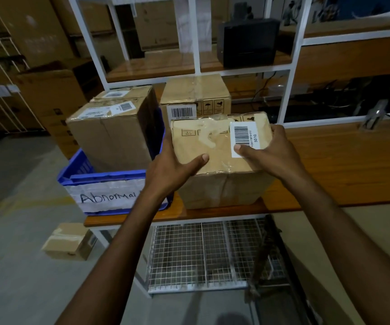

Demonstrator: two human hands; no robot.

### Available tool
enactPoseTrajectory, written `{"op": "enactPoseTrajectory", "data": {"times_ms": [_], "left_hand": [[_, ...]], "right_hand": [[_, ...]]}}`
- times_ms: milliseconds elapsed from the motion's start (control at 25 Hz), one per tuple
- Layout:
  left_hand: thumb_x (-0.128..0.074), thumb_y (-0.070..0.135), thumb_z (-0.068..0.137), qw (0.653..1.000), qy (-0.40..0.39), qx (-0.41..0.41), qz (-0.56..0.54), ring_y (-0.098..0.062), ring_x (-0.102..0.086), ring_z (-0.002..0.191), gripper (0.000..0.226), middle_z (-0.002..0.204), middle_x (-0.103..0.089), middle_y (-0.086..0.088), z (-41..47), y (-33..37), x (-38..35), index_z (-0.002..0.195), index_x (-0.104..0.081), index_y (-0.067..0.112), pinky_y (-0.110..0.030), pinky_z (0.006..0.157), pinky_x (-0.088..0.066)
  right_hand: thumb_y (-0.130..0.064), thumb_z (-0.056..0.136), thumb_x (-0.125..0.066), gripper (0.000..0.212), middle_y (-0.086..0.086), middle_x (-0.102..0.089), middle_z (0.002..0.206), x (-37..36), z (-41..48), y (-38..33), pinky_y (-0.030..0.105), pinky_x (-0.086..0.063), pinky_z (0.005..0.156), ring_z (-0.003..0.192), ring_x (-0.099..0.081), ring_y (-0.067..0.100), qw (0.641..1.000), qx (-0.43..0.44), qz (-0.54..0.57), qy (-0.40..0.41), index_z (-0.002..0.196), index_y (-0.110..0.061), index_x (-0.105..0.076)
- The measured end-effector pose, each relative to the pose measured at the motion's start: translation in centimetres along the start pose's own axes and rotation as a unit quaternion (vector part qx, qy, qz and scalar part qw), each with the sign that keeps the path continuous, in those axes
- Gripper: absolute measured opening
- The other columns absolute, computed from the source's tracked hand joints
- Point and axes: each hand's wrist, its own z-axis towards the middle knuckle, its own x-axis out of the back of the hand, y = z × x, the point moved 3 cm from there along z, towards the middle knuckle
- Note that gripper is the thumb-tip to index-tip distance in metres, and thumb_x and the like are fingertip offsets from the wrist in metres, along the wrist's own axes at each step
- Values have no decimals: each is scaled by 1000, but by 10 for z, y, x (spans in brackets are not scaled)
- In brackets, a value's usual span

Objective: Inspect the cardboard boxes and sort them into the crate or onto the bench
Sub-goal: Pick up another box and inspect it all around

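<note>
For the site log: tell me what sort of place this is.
Probably a warehouse sorting or packing area: a barcoded brown cardboard box on a wooden bench, a blue plastic crate labelled "Abnormal", and white metal shelving behind.

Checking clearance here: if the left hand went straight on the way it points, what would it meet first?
The left hand grips the held box; beyond that, probably the barcoded box standing behind it, though depth is unclear.

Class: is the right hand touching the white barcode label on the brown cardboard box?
Touching. Head view: thumb of the right hand lies on the white barcode label.
</note>
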Motion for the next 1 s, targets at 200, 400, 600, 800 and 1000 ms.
{"op": "enactPoseTrajectory", "data": {"times_ms": [200, 400, 600, 800, 1000], "left_hand": [[-72, 88, 60, 994, -82, -41, 61, -17, -34, 150, 131, 170, -21, 8, 1, -2, 2, 165, -12, 36, -52, 115, -46], [-76, 88, 59, 990, -80, -54, 99, -21, -34, 153, 136, 173, -21, 2, 1, -10, 4, 167, -17, 31, -52, 116, -46], [-82, 75, 65, 995, 53, -47, 71, -14, -53, 132, 107, 155, -53, 3, -4, -5, 6, 155, -44, 30, -39, 96, -56], [-83, 69, 71, 993, 117, -19, 24, -5, -58, 115, 80, 138, -62, 8, -3, -4, -2, 136, -54, 31, -15, 74, -47], [-93, 58, 68, 997, 71, 14, -37, -9, -55, 127, 113, 149, -53, 10, 4, -28, -17, 157, -26, 36, -33, 98, -54]], "right_hand": [[-43, 65, -96, 123, -16, -43, 132, -2, -2, 3, 33, -44, 97, 120, -45, 10, 997, 16, 4, -78, 159, -27, -18], [-47, 63, -93, 127, -6, -40, 155, -5, -7, 14, 40, -45, 109, 132, -39, 11, 996, 25, 63, -52, 161, -28, -14], [-60, 57, -89, 123, -6, -49, 152, 3, -14, 25, 40, -47, 110, 136, -46, 12, 996, 80, 46, -8, 160, -26, -30], [-49, 72, -89, 103, -2, -55, 148, -2, -11, 28, 39, -53, 104, 130, -53, 13, 993, 90, 52, 56, 157, -26, -37], [-39, 70, -94, 115, -1, -48, 153, -15, -1, 39, 35, -48, 103, 131, -48, 12, 997, 51, 61, 23, 159, -25, -24]]}}
